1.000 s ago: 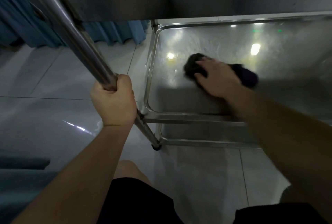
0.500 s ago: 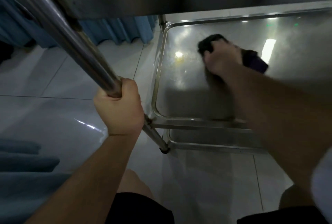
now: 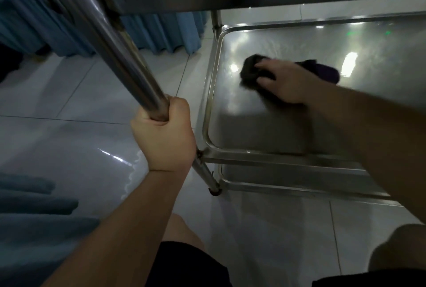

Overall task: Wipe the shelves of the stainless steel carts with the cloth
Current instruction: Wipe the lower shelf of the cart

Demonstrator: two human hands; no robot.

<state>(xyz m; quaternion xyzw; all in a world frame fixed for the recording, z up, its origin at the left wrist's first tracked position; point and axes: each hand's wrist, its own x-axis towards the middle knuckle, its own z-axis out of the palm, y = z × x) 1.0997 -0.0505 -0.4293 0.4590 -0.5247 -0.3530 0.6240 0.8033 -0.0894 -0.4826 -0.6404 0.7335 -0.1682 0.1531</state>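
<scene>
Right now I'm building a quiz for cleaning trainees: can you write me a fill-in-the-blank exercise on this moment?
1. The left hand grips the cart's ____.
2. The right hand presses a dark ____ on the shelf.
3. Beyond the cart hangs a ____ curtain.
4. The floor is covered in pale ____.

Missing words: pole; cloth; blue; tiles

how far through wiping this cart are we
Done: cannot tell; the middle shelf shines, but no shelf reads as finished. In hand: the right hand presses the dark cloth on that shelf while the left hand grips the cart post. Left: probably the bottom shelf.
</scene>
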